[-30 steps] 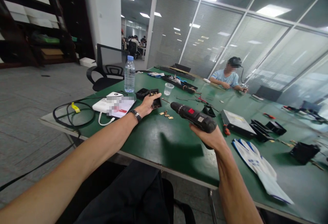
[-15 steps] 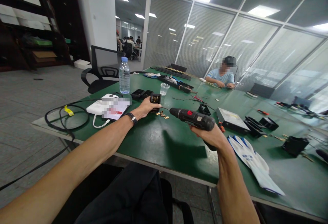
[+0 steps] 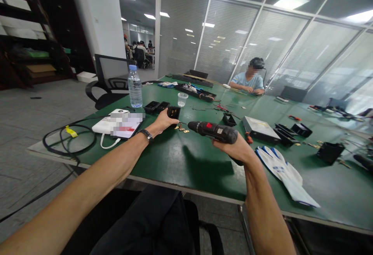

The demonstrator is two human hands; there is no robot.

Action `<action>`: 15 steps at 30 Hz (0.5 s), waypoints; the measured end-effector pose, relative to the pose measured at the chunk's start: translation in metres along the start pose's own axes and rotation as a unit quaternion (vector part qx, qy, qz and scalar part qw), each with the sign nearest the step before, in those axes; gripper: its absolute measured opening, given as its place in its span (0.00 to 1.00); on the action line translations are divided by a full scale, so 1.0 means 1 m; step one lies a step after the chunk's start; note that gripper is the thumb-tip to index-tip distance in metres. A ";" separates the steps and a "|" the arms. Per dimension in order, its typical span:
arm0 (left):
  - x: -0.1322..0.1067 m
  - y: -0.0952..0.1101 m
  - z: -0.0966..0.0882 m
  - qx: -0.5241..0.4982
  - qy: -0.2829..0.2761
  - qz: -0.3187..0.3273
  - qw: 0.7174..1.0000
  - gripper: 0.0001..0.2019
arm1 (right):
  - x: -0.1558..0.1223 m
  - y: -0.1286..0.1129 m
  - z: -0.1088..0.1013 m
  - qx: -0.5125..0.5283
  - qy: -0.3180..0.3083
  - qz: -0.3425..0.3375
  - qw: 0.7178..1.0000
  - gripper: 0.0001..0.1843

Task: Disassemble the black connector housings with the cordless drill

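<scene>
A small black rectangular plastic box (image 3: 176, 108) is gripped at its near left side by the left hand (image 3: 163, 122), its fingers closed narrowly around the wall. A black-and-red power drill (image 3: 214, 130) is held in the right hand (image 3: 233, 148), the fingers wrapped around its handle. The box is tilted with its open face towards the person, seemingly so that its inside is left within sight and reach of the thin bit; whether the two are touching cannot be told.

Brass-coloured parts are contained in the box, and loose flat brass plates (image 3: 185, 131) are scattered just beside it on the green table (image 3: 186, 169), probably for easy reach. Cables are held in a long black tray (image 3: 188, 93), and clear liquid in a blue-capped plastic bottle (image 3: 135, 91).
</scene>
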State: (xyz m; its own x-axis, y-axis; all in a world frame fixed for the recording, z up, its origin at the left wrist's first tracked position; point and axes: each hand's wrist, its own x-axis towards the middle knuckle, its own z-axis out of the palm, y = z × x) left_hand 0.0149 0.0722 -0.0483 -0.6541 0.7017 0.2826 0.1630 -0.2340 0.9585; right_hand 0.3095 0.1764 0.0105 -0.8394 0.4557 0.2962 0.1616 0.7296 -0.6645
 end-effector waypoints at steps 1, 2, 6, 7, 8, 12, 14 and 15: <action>0.000 0.000 0.000 0.009 -0.003 0.002 1.000 0.25 | 0.000 0.000 -0.001 -0.002 0.000 0.000 1.000 0.04; 0.000 0.000 0.001 0.016 -0.006 0.006 1.000 0.25 | -0.001 0.001 -0.001 -0.006 0.002 0.003 1.000 0.04; 0.001 -0.001 0.002 0.051 -0.018 0.032 0.998 0.26 | -0.002 0.002 -0.004 -0.033 -0.005 0.022 0.999 0.03; 0.001 -0.002 0.002 0.057 -0.017 0.038 0.997 0.26 | -0.002 0.002 -0.004 -0.036 -0.006 0.026 0.999 0.02; 0.001 -0.002 0.002 0.061 -0.016 0.043 0.997 0.26 | -0.002 0.002 -0.005 -0.037 -0.007 0.026 0.999 0.02; 0.001 -0.003 0.002 0.033 -0.010 0.032 0.999 0.25 | -0.002 0.002 -0.006 -0.037 -0.008 0.016 0.999 0.02; 0.001 -0.003 0.002 -0.009 -0.011 0.011 1.000 0.25 | -0.001 0.001 -0.006 -0.038 -0.008 0.017 0.999 0.02; 0.001 -0.003 0.002 -0.032 -0.010 0.002 0.999 0.25 | -0.001 0.001 -0.006 -0.038 -0.004 0.019 0.999 0.02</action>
State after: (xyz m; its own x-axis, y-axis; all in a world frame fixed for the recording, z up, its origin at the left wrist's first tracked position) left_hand 0.0147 0.0749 -0.0503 -0.6392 0.7135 0.2869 0.1170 -0.2784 0.9533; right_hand 0.3141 0.1798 0.0137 -0.8362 0.4797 0.2659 0.2317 0.7484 -0.6215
